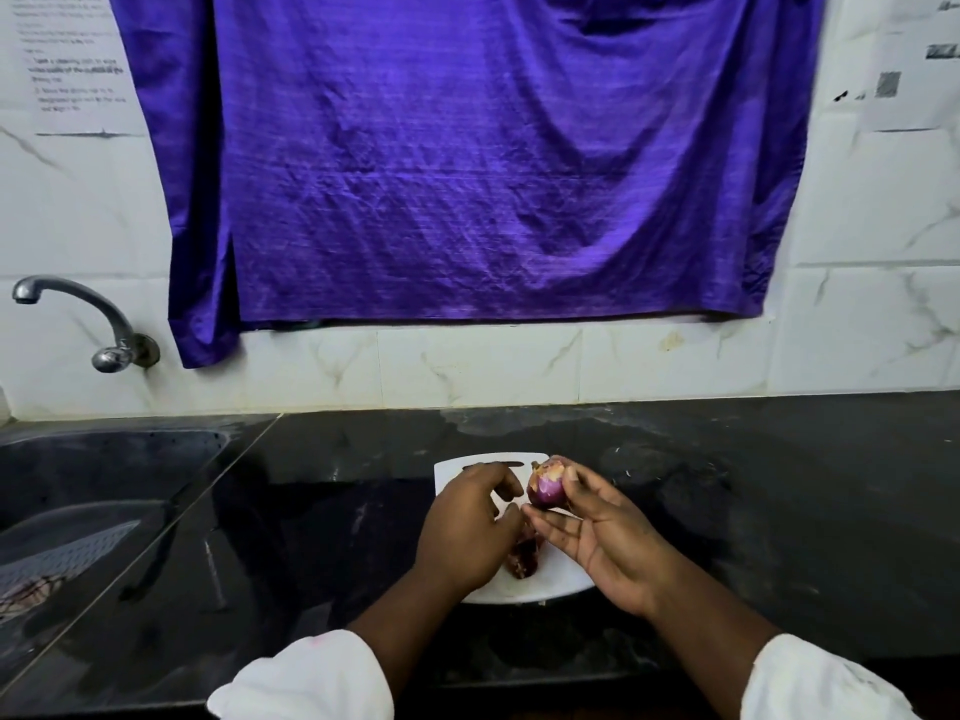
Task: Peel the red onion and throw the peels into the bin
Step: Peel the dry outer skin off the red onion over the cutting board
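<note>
R hand grips red onion btwn thumb & fingertips, just above back-right corner of white board. Onion's top is partly stripped, pale. L hand hovers over board's left half, fingers loosely curled, tips just beside onion; can't tell if it pinches any skin. Peels lie mid-board, under the hands. Board sits on black desk. Sink well left of board, purple cloth on wall behind it.
</note>
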A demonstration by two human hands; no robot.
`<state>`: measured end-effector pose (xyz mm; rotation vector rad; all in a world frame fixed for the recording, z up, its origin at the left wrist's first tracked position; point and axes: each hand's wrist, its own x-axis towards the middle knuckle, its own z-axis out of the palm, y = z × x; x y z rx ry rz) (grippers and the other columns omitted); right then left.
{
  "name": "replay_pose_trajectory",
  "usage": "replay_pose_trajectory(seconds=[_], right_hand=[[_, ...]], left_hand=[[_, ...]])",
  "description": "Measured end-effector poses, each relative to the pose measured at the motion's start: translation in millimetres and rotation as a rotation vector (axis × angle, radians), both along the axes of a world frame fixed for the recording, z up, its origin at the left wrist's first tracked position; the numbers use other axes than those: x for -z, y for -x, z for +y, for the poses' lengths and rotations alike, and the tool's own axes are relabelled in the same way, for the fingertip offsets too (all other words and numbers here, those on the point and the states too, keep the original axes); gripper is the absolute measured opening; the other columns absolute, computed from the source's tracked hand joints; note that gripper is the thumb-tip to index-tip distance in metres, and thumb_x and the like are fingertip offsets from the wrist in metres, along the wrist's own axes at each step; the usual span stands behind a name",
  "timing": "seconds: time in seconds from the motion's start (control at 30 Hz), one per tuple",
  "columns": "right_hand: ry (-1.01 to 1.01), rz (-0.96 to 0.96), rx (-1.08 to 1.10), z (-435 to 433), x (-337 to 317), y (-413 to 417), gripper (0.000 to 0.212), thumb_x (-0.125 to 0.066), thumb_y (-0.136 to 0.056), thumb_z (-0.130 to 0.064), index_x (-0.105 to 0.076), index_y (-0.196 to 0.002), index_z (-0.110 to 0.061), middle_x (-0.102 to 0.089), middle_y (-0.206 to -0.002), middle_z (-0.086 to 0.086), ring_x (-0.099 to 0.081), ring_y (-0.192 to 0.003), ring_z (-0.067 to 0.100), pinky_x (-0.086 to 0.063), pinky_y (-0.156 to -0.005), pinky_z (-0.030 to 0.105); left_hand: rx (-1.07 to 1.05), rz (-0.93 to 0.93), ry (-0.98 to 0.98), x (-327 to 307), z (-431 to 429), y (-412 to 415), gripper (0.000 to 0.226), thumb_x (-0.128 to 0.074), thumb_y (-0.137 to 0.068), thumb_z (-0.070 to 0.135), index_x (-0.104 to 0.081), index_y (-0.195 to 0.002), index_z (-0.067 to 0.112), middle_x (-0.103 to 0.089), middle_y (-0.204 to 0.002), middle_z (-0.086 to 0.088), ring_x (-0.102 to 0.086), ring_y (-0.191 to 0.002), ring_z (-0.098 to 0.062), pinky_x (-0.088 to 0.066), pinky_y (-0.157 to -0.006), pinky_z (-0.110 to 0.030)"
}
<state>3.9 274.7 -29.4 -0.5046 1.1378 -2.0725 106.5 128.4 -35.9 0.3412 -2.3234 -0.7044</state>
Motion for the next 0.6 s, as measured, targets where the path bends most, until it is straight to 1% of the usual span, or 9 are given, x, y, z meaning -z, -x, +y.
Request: replay_pose_trajectory(seconds=[0.07,0.13,0.2,0.23,0.3,0.37,0.5,0.6], right_hand=[[0.012,0.008,0.008,-2,1,0,0.045,-0.065,-0.093,-0.022,-0.058,-0.136,-0.013,-0.073,-0.122,0.022,-0.072,-0.108,0.036,-0.061,-0.091,0.040],[0.015,0.015,0.023,-3,2,0,0.045,-0.066,-0.095,-0.016,-0.055,-0.138,-0.010,-0.074,-0.119,0.021,-0.072,-0.105,0.032,-0.058,-0.095,0.043],[0.024,0.017,0.034,-4,1,-2,0.042,-0.066,-0.095,-0.011,-0.053,-0.136,-0.010,-0.075,-0.117,0.020,-0.072,-0.104,0.030,-0.057,-0.096,0.044],[0.031,0.018,0.038,-5,0,-3,0.041,-0.065,-0.095,-0.008,-0.053,-0.134,-0.011,-0.075,-0.117,0.020,-0.073,-0.104,0.029,-0.059,-0.094,0.043],[0.049,0.015,0.050,-5,-2,-5,0.039,-0.064,-0.096,-0.004,-0.052,-0.131,-0.012,-0.076,-0.116,0.018,-0.075,-0.103,0.027,-0.063,-0.086,0.039],[0.058,0.015,0.068,-5,-2,-6,0.040,-0.064,-0.095,0.000,-0.051,-0.131,-0.011,-0.076,-0.117,0.017,-0.074,-0.102,0.027,-0.064,-0.085,0.039],[0.064,0.017,0.087,-5,-3,-6,0.046,-0.068,-0.091,0.001,-0.049,-0.131,-0.011,-0.073,-0.122,0.020,-0.073,-0.100,0.027,-0.062,-0.090,0.041],[0.042,0.042,0.093,-1,-5,-5,0.058,-0.076,-0.079,-0.011,-0.050,-0.131,-0.010,-0.074,-0.121,0.020,-0.074,-0.101,0.030,-0.061,-0.093,0.044]], left_hand=[[0.057,0.112,-0.067,-2,5,0,0.016,-0.072,-0.088,0.033,-0.064,-0.101,0.034,-0.065,-0.101,0.018,-0.062,-0.086,-0.005,-0.051,-0.070,-0.023],[0.090,0.166,-0.100,-5,13,1,0.024,-0.079,-0.086,0.036,-0.066,-0.107,0.034,-0.065,-0.105,0.019,-0.062,-0.089,-0.005,-0.046,-0.068,-0.013],[0.085,0.186,-0.141,-7,17,4,0.026,-0.083,-0.083,0.031,-0.069,-0.105,0.032,-0.067,-0.104,0.017,-0.063,-0.089,-0.004,-0.046,-0.068,-0.012],[0.074,0.201,-0.171,-8,19,5,0.024,-0.084,-0.083,0.027,-0.071,-0.102,0.030,-0.068,-0.102,0.016,-0.065,-0.088,-0.004,-0.048,-0.068,-0.013],[0.057,0.227,-0.242,-8,20,8,0.020,-0.085,-0.082,0.019,-0.071,-0.095,0.026,-0.070,-0.097,0.011,-0.068,-0.085,-0.007,-0.058,-0.068,-0.026],[0.059,0.242,-0.324,-8,23,9,0.020,-0.085,-0.082,0.012,-0.072,-0.091,0.024,-0.072,-0.094,0.008,-0.071,-0.084,-0.010,-0.063,-0.067,-0.034],[0.052,0.253,-0.362,-8,25,10,0.021,-0.085,-0.081,0.007,-0.073,-0.088,0.023,-0.074,-0.089,0.007,-0.072,-0.083,-0.010,-0.063,-0.073,-0.034],[0.066,0.225,-0.402,-11,22,9,0.022,-0.085,-0.082,0.008,-0.072,-0.087,0.025,-0.073,-0.086,0.006,-0.070,-0.080,-0.009,-0.062,-0.072,-0.029]])
